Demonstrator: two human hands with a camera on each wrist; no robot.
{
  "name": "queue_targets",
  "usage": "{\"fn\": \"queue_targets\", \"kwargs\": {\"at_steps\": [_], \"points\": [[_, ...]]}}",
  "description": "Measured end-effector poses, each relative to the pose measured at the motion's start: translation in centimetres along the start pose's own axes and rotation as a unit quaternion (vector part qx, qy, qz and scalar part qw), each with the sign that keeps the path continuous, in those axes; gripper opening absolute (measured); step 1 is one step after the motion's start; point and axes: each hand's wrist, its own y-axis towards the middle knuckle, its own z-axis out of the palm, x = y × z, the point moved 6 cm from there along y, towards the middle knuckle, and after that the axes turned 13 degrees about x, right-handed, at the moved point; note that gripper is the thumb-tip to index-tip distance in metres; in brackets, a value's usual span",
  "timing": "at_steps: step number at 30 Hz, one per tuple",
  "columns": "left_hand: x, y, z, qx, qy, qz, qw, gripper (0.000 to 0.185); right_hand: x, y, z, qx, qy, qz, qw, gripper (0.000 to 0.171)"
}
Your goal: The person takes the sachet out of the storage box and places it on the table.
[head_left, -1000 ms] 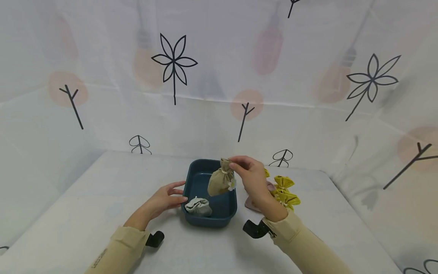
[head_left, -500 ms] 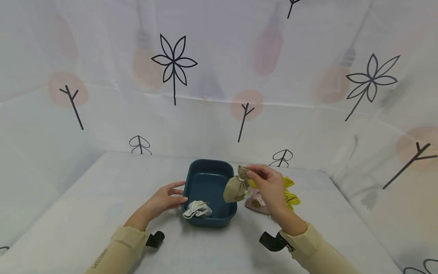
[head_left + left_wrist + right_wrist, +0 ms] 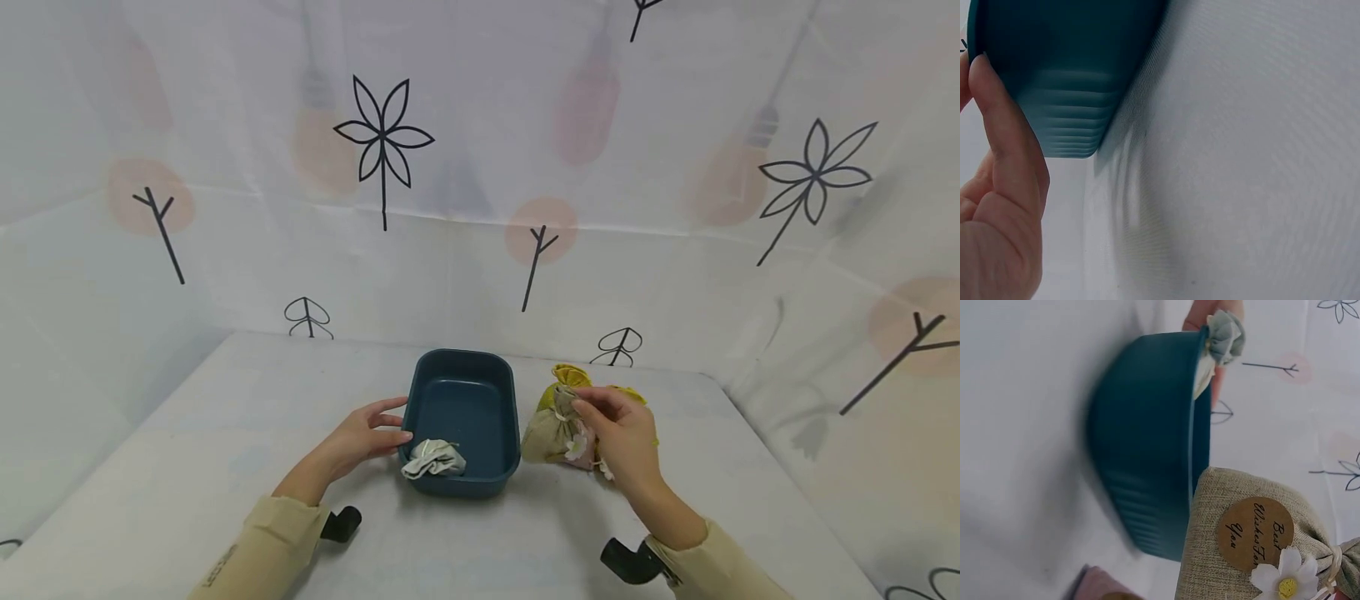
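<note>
My right hand (image 3: 628, 437) pinches the gathered neck of a beige cloth drawstring pouch (image 3: 542, 437), holding it just right of the teal tub (image 3: 461, 408). In the right wrist view, the pouch (image 3: 1210, 550) shows a round brown "Best Wishes For You" label and a white daisy. The left hand (image 3: 358, 437) touches the tub's left side with nearly straight, spread fingers, its thumb at the rim. Inside the tub's near left corner lies a pale grey pouch (image 3: 435, 458), its top leaning over the rim.
Behind the beige pouch and right hand sit yellow pouches (image 3: 572, 375) and a pink one (image 3: 583, 460), partly covered. All rest on a white cloth-covered table (image 3: 465, 550), with a printed fabric backdrop (image 3: 465, 275) behind.
The right hand has carried the beige pouch from over the tub rightward and down to beside the other pouches. The grey pouch's top has tipped toward the near rim. The left hand stays put.
</note>
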Motion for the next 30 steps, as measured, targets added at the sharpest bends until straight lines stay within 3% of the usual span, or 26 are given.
{"fn": "queue_targets", "kwargs": {"at_steps": [9, 23, 30], "points": [[0.2, 0.2, 0.0, -0.004, -0.003, -0.002, 1.0, 0.072, -2.1, -1.5, -0.7, -0.005, -0.019, 0.059, 0.998, 0.016], [0.2, 0.2, 0.0, -0.003, -0.003, -0.001, 1.0, 0.072, -4.7, -2.2, -1.1, -0.022, -0.029, 0.096, 0.995, 0.017], [0.1, 0.1, -0.1, -0.003, -0.004, -0.001, 1.0, 0.071, -6.0, -2.1, -0.8, -0.012, -0.04, 0.102, 0.994, 0.02]]}}
